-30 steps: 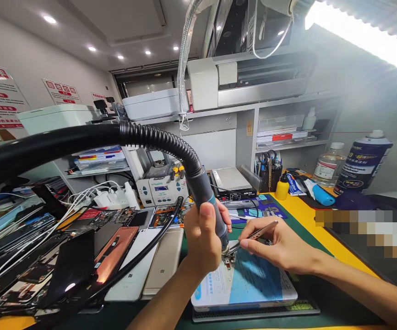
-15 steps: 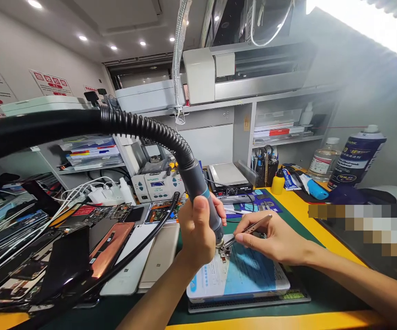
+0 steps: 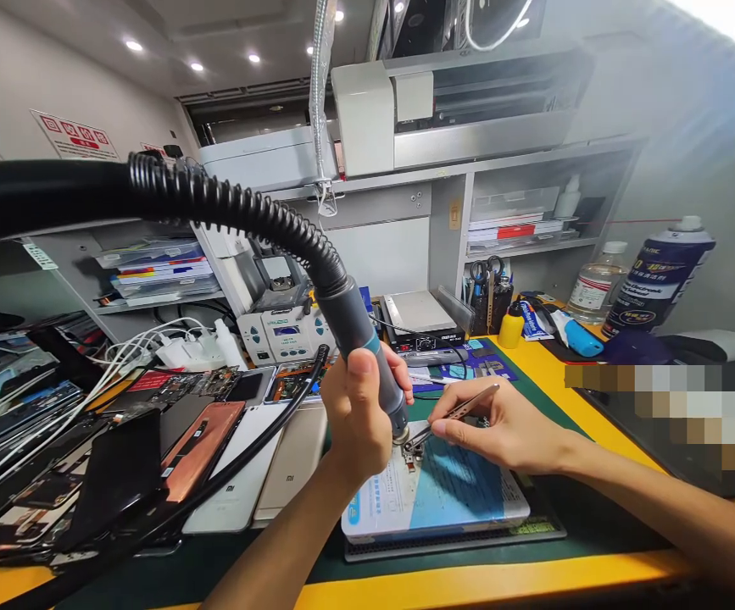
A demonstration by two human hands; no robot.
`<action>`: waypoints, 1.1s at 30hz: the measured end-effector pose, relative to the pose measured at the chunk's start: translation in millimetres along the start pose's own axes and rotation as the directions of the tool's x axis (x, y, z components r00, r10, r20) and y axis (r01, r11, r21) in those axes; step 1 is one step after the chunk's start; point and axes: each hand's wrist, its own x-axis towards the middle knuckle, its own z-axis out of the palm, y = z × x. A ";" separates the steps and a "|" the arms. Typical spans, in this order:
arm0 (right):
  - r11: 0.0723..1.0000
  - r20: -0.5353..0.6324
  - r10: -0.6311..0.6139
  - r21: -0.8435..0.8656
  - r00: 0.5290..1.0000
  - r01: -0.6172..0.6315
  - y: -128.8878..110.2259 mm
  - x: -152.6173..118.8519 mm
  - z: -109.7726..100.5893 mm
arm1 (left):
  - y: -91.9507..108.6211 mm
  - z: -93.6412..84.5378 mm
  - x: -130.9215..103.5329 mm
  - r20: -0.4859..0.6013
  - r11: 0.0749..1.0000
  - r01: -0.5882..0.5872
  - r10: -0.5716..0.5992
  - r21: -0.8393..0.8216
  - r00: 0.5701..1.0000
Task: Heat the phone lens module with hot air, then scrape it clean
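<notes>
My left hand (image 3: 359, 415) is wrapped round the grey handle of a hot air gun (image 3: 347, 318), whose hose arches off to the left. Its nozzle points down beside a small metal part (image 3: 412, 455) lying on a blue and white box (image 3: 462, 500). In my right hand (image 3: 500, 428) a pair of tweezers (image 3: 469, 402) is pinched, tips reaching down to the small part. What the tips touch is too small to tell.
Phones (image 3: 287, 474) and phone parts spread over the left side, crossed by a black cable (image 3: 233, 470). Behind stand a white control station (image 3: 284, 336) and a flat plate device (image 3: 419, 312). A yellow bottle (image 3: 511, 326) and a spray can (image 3: 659, 275) stand at the right.
The hot air gun handle in my left hand has shifted slightly left and tilted more. The whole view has moved a little. Both hands keep their holds.
</notes>
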 end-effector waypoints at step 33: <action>1.000 -0.009 -0.010 -0.004 1.000 0.010 -1.9 0.2 -1.0 | -0.9 0.0 -0.3 0.012 1.000 0.002 -0.002 -0.006 1.000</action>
